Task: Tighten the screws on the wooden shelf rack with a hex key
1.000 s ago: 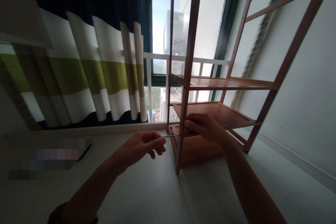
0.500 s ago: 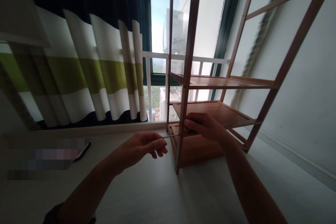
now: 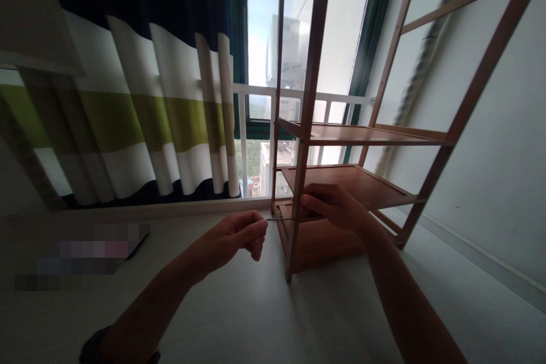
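Observation:
A brown wooden shelf rack [image 3: 302, 170] stands on the floor in front of me. My left hand [image 3: 245, 233] is closed, pinching one end of a thin metal hex key [image 3: 279, 219]. The key lies nearly level, its far tip against the left side of the rack's near post; whether it sits in a bolt is too small to tell. On the other side of that post, my right hand [image 3: 330, 205] is closed on the rack at the edge of the middle shelf board [image 3: 367, 185]. Its fingertips are partly hidden behind the wood.
A striped curtain [image 3: 170, 119] hangs at the left beside a window with a white railing [image 3: 260, 90]. On the floor [image 3: 222, 313] at the left lies a blurred-out flat object with a dark edge [image 3: 139, 245]. A white wall [image 3: 490, 170] rises right of the rack.
My left hand has turned slightly at the wrist, its lower fingers curling in more, with the key still held at the post. My right hand stays on the rack.

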The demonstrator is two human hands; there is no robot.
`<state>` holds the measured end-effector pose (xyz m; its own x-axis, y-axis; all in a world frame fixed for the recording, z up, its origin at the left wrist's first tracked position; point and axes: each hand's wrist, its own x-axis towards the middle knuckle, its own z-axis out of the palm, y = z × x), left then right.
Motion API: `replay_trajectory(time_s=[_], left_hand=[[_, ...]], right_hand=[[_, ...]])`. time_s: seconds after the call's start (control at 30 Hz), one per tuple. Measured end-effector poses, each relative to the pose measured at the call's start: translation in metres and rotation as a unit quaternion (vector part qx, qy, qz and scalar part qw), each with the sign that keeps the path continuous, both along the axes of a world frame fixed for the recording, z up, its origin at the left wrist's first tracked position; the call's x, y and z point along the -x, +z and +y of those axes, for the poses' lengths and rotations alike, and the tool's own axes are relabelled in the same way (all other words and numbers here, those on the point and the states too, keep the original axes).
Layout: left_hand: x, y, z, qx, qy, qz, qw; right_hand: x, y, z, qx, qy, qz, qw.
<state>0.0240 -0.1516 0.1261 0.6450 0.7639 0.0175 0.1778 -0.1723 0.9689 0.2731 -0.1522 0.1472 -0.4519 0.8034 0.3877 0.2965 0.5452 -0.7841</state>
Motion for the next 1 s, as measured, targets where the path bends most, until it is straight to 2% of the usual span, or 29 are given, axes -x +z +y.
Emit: replay_trajectory(time_s=[0.37,0.6,1.0], left_hand=[[-0.0059,-0.0029,0.0019,0.032,-0.027,-0.051,0.998],[-0.0030,-0.0067,0.0042,0.014,-0.038,-0.040,0.998],[-0.0050,-0.0068,0.0025,0.058,-0.025,-0.050,0.997]], right_hand=[[0.0008,-0.0014,0.0012,0.026,0.009,0.032,0.999],[0.0006,-0.0012,0.0014,0.019,0.008,0.021,1.000],[0.0003,-0.0009,0.0007,0.015,0.010,0.016,1.000]])
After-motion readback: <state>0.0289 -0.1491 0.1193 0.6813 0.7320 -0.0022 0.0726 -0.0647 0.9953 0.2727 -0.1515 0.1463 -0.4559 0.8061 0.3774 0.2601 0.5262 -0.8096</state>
